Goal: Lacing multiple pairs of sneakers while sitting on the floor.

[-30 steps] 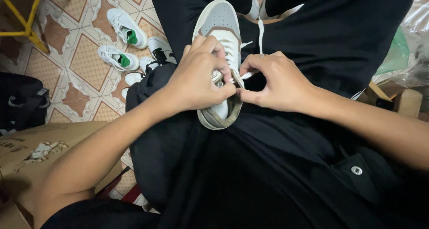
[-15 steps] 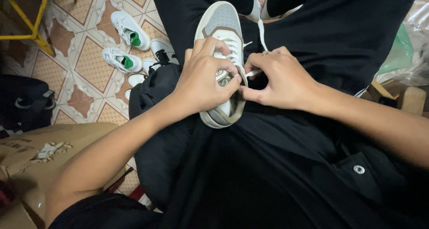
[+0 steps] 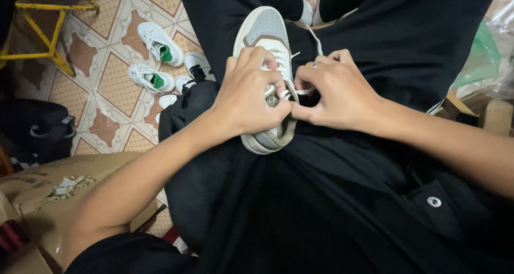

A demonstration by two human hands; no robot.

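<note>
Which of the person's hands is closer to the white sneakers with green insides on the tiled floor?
Left. The left hand lies on the grey and white shoe, on the side towards the green-lined sneakers; the right hand is further away, on the shoe's other side.

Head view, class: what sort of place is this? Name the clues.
Probably a small shoe workshop or stockroom: loose white sneakers on a tiled floor, cardboard boxes, and both hands lacing a grey-and-white sneaker.
</note>
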